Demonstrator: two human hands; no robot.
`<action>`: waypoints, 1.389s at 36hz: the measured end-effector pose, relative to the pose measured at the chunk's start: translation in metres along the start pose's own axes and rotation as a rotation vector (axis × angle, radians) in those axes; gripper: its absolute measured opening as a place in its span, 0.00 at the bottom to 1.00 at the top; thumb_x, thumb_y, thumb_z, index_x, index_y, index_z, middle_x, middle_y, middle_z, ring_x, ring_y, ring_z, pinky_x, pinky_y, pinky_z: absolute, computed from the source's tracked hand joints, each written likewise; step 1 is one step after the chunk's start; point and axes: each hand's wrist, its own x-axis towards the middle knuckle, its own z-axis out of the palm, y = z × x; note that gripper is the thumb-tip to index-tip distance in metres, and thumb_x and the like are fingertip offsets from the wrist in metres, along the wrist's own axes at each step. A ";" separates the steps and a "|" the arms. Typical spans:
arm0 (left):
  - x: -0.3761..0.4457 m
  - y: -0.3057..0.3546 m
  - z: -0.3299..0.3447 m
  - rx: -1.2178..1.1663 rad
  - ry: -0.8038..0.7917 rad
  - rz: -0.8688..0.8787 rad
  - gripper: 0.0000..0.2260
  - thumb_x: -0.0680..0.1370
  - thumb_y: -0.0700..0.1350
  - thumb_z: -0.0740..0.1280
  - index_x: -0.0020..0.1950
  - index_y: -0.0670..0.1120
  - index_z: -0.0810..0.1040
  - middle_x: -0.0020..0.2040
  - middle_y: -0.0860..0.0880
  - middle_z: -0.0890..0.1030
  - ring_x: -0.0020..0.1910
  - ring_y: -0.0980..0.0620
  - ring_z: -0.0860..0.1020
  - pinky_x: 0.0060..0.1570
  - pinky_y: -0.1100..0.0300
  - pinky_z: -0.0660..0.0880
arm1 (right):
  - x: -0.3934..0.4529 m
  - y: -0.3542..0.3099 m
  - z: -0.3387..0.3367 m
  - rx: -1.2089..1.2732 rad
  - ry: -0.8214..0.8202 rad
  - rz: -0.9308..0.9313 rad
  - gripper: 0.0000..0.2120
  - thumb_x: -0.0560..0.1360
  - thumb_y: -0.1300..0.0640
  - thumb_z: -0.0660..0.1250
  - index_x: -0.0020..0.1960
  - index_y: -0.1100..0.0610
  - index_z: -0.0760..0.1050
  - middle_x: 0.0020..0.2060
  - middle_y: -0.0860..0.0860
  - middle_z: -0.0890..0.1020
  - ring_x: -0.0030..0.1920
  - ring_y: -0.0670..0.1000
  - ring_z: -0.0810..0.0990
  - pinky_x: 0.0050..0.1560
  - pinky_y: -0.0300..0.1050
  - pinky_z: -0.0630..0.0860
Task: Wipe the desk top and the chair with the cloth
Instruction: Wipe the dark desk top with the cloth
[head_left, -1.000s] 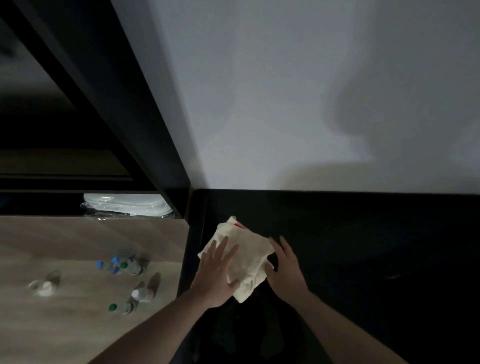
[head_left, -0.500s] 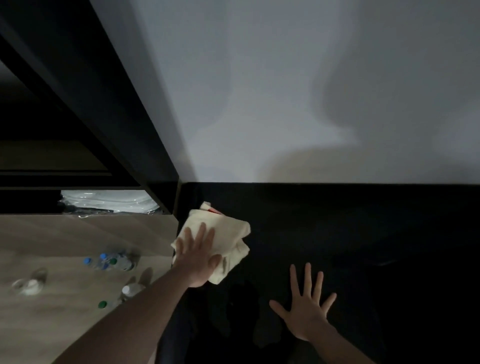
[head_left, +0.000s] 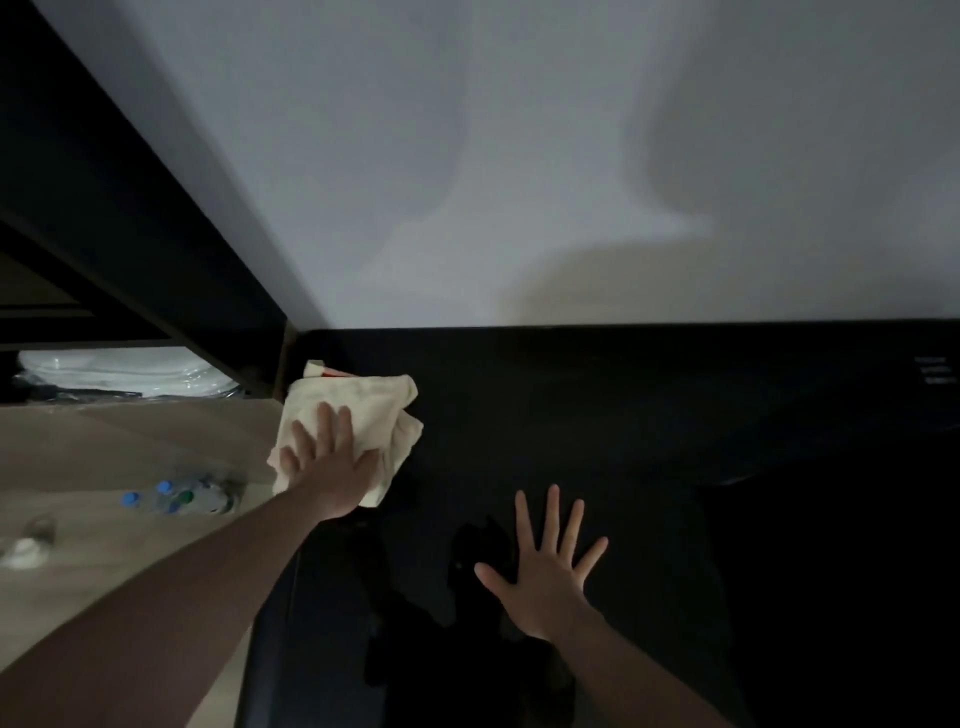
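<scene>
While the left hand presses its straight fingers flat on the crumpled cream cloth at the far left corner of the glossy black table, the right hand rests nearer on the table, fingers spread wide, holding nothing. Clear plastic bottles lie on the wooden floor beside it.

**Hands part, cloth goes to the corner**

The left hand has pushed the cloth from mid-table into the far left corner. The right hand has left the cloth and now lies spread flat nearer the front edge.
</scene>
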 end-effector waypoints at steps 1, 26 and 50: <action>-0.003 0.008 0.001 -0.007 -0.003 -0.011 0.35 0.84 0.63 0.46 0.81 0.51 0.29 0.81 0.49 0.28 0.80 0.36 0.31 0.78 0.39 0.38 | -0.002 0.003 0.000 -0.002 0.012 -0.022 0.48 0.74 0.23 0.48 0.74 0.43 0.20 0.70 0.53 0.17 0.70 0.64 0.18 0.69 0.77 0.30; -0.099 0.167 0.034 -0.353 0.013 0.118 0.28 0.84 0.48 0.54 0.83 0.55 0.48 0.83 0.50 0.52 0.79 0.40 0.58 0.75 0.45 0.64 | -0.046 0.182 -0.084 0.122 0.223 -0.147 0.42 0.80 0.40 0.63 0.81 0.42 0.37 0.81 0.48 0.38 0.81 0.57 0.39 0.80 0.58 0.49; -0.108 0.069 0.091 -0.160 -0.119 -0.013 0.59 0.72 0.54 0.78 0.80 0.60 0.30 0.77 0.54 0.22 0.77 0.33 0.29 0.72 0.25 0.54 | 0.046 0.002 -0.106 -0.175 0.170 -0.237 0.41 0.72 0.32 0.65 0.76 0.37 0.46 0.77 0.51 0.42 0.77 0.64 0.41 0.71 0.71 0.54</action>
